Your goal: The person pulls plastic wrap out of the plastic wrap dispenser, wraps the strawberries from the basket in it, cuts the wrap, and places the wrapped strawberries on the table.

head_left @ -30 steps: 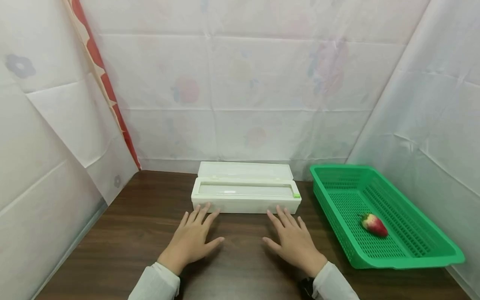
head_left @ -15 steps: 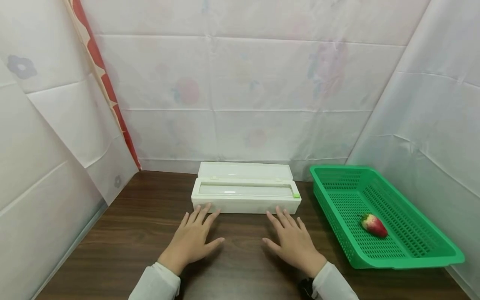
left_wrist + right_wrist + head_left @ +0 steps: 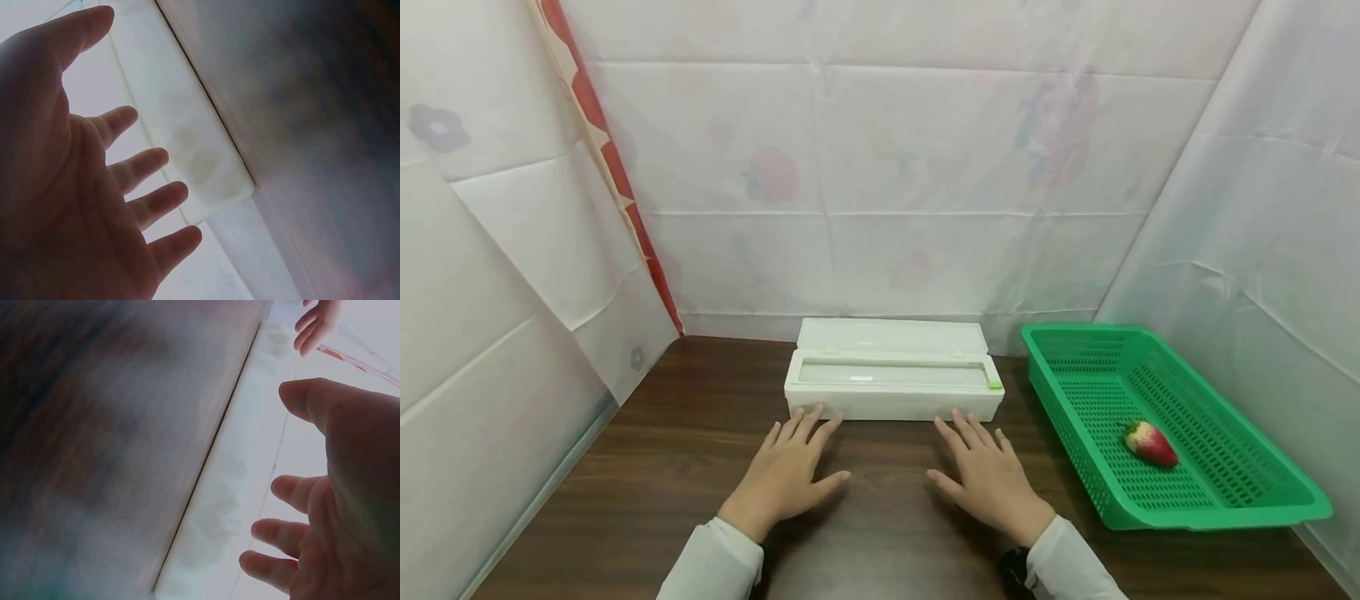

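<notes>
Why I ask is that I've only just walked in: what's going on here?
A person's left hand and right hand are spread open over the dark table, fingertips near the front of a long white box. Neither of the hands holds anything. What looks like the box's lid is raised at its back. To the right, a red and pale strawberry-like fruit lies in a green basket.
</notes>
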A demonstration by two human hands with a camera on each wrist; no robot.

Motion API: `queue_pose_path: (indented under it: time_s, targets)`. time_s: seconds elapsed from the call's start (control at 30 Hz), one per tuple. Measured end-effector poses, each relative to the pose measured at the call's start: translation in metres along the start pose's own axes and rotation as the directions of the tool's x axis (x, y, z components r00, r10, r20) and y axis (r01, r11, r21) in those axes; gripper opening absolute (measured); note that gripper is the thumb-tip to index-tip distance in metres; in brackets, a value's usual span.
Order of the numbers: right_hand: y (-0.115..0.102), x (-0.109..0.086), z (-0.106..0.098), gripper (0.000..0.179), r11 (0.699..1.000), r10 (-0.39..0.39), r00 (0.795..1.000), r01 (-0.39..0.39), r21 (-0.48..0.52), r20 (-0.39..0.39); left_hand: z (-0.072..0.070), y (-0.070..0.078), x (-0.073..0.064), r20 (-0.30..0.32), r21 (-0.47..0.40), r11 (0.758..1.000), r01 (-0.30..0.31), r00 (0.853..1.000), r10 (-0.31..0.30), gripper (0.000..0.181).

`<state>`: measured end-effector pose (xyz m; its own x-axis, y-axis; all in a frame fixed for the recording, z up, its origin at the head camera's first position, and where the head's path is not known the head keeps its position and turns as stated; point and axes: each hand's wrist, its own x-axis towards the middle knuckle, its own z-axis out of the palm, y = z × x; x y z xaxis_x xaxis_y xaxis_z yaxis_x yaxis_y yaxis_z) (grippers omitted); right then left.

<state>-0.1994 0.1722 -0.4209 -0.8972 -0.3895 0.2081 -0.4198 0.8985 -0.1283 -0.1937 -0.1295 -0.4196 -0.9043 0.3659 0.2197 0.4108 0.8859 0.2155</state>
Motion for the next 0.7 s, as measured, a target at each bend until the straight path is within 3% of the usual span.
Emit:
queue_pose_path:
  time_s: [0.47,0.7]
  targets:
    - [0.005,0.003,-0.009,0.068,0.999,-0.027,1.000,0.027,0.018,-0.012,-0.015,-0.001,0.002,0.075,-0.028,1.000,0.009,0.997,-0.007,0.068]
    - [0.007,0.006,-0.012,0.066,0.998,-0.059,0.998,0.058,0.027,0.004,-0.026,-0.006,0.002,0.074,-0.058,0.998,0.005,0.997,-0.001,0.059]
